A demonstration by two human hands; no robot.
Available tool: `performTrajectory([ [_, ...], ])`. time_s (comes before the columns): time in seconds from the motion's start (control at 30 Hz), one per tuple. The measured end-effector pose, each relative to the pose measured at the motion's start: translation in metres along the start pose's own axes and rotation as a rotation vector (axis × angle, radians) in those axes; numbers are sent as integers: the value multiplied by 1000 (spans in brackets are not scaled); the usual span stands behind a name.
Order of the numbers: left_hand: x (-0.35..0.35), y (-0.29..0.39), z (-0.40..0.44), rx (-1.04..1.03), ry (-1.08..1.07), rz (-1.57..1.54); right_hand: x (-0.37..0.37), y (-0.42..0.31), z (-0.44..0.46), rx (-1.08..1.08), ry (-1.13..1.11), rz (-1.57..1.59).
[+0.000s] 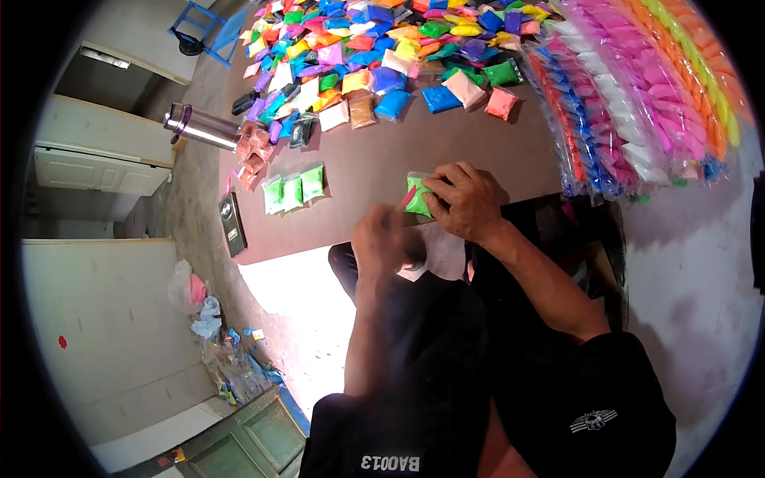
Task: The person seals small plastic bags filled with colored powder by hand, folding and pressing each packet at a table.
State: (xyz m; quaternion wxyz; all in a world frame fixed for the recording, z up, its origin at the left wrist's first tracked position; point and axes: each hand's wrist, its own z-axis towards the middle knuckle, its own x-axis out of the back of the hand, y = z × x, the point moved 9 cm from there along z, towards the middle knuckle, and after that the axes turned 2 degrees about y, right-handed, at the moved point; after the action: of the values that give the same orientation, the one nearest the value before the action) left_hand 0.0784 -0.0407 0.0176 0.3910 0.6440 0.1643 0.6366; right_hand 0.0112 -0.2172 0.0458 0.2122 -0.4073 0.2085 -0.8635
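A small clear packet of bright green modelling clay (418,194) lies near the table's front edge. My right hand (466,201) has its fingers bent over the packet's right side and grips it. Close to its left side is my left hand (379,239), smeared by motion, so its finger grip is unclear. A thin pink strip (410,196) lies across the packet, its lower end by my left fingertips; whether they hold it does not show. Left of my hands, three green clay packets (292,190) lie side by side.
A large heap of packets in many colours (358,56) covers the table's far part. Long bags of colourful packets (613,103) lie at the right. A steel flask (199,127) and a black device (233,225) are at the left edge. Plastic bags (231,358) lie on the floor.
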Motion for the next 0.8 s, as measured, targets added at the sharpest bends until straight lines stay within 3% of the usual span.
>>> performTrajectory([
  [0.13,10,-6,11,-36,22,38,0,-1,1,-9,-6,-2],
  [0.33,8,-4,1,68,1,-137,0,0,0,-23,-9,4],
  [0.47,-5,7,-7,-45,-25,-106,0,-1,1,-1,22,-14],
  [0.63,12,20,-1,178,-56,-102,-1,0,0,-13,-12,-31],
  [0.67,9,9,0,177,-55,-100,-1,0,0,-21,-8,-19],
  [0.73,13,1,6,-21,59,24,-2,1,0,-25,-3,-9],
  [0.8,17,-4,5,-1,81,46,-2,2,-1,-29,0,-1],
])
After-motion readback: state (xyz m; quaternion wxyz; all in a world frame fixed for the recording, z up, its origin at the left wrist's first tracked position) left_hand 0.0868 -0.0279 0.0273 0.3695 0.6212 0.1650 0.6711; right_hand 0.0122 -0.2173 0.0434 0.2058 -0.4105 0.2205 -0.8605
